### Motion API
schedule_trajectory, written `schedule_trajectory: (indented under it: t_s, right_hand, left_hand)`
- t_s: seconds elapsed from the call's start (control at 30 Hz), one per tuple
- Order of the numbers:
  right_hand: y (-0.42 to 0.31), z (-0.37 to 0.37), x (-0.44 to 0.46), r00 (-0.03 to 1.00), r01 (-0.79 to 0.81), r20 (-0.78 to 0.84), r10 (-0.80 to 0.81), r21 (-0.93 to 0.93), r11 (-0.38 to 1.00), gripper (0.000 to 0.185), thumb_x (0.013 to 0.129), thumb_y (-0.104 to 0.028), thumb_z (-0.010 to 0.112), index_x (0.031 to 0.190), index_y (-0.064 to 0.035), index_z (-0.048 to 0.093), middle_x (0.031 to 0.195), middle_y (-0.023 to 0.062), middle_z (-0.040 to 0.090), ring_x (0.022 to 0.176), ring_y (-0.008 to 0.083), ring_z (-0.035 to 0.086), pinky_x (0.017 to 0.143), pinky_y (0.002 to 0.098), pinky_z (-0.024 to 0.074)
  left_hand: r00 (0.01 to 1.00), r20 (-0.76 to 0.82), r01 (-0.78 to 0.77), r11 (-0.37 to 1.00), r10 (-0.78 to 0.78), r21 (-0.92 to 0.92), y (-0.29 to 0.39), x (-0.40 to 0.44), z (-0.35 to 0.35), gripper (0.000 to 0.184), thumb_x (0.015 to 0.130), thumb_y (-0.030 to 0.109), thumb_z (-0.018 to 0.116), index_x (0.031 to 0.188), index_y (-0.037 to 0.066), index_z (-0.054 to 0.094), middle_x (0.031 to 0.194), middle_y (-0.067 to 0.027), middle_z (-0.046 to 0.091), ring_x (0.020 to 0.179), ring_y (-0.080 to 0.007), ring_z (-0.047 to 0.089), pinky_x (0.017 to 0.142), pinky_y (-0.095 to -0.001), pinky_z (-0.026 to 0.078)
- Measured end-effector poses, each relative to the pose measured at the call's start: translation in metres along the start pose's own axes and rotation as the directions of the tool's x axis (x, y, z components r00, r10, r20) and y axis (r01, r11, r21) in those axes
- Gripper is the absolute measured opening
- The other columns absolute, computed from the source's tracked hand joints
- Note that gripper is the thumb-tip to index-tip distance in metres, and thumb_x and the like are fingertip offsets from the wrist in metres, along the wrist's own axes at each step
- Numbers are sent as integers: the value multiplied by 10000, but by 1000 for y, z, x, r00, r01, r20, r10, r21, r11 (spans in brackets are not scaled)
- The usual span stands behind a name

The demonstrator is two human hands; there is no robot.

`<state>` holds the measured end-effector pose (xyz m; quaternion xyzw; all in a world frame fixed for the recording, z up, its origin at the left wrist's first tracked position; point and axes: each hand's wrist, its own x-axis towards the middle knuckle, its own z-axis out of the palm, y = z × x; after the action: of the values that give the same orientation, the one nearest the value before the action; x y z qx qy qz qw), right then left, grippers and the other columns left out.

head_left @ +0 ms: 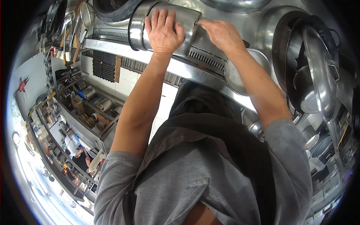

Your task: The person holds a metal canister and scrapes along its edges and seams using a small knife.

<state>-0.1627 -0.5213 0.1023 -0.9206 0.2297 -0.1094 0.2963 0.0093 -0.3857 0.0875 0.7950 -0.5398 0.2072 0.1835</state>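
Observation:
A tall stainless steel pot (188, 18) lies on its side on the metal counter at the top of the head view. My left hand (164, 33) rests flat on its curved wall with the fingers spread. At the pot's right end, my right hand (222, 34) is closed in a pinch. A thin, small bit shows at its fingertips beside the pot's edge, too small to name. The pot's inside is hidden from view.
Slotted drain grates (206, 58) run along the counter's front edge. A round metal pan (243, 77) sits below my right forearm. Large woks and a steel lid (315, 71) are stacked at right. Ladles and a strainer (87, 15) hang at left. Another person (80, 155) stands far left.

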Motion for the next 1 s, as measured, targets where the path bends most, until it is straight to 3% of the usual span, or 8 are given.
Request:
schedule_trajectory:
  t_s: [0.17,0.27,0.47,0.57,0.63,0.77,1.0]
  right_hand:
    - [1,9,-11,998,28,-49,-27,20,999,249,978,-159,599,1182,-157,740,1054,131,754,931,380,704,817,477,574]
    - [0,1,-11,1000,11,11,-12,65,998,256,979,-151,593,1189,-159,740,1060,132,753,948,378,703,839,474,573]
    - [-1,2,-3,998,-59,39,57,51,997,249,979,-156,601,1182,-161,744,1074,129,752,943,376,703,844,470,571]
    - [-3,11,-11,997,42,-66,-38,70,997,247,975,-161,609,1184,-153,740,1063,134,750,937,380,702,834,470,571]
    - [-7,5,-15,1000,7,26,-10,122,993,249,974,-158,608,1186,-145,738,1097,129,748,960,376,701,847,466,572]
    - [1,6,-7,999,-21,-42,26,128,991,248,975,-161,610,1186,-143,738,1111,125,746,977,372,699,854,463,572]
    - [-4,1,-12,1000,-4,30,2,74,997,245,971,-161,611,1179,-144,739,1107,126,746,981,366,699,850,462,572]
  left_hand:
    - [1000,-17,-7,1000,7,-6,0,-2,0,331,868,242,588,1150,119,709,1258,-65,654,1265,-326,554,1101,-561,335]
    - [1000,-23,-12,1000,11,-24,-3,-2,5,347,832,272,602,1112,109,725,1258,-104,653,1264,-379,551,1097,-607,341]
    - [999,-30,-21,999,20,-25,-4,-3,6,344,836,269,600,1117,111,720,1259,-101,650,1265,-376,549,1098,-608,340]
    - [1000,-24,-16,999,15,-29,-4,-2,5,344,837,270,599,1116,110,720,1263,-100,650,1271,-374,544,1098,-610,339]
    - [999,-29,-20,999,19,-26,-4,0,4,344,837,270,598,1116,109,720,1264,-101,650,1272,-374,544,1098,-611,338]
    - [999,-29,-16,1000,15,-27,-3,-2,5,346,837,267,596,1117,105,717,1258,-103,651,1267,-374,545,1099,-614,335]
    - [1000,-17,-18,999,18,-28,-4,0,3,346,831,261,595,1111,101,720,1255,-103,653,1268,-373,546,1100,-615,335]
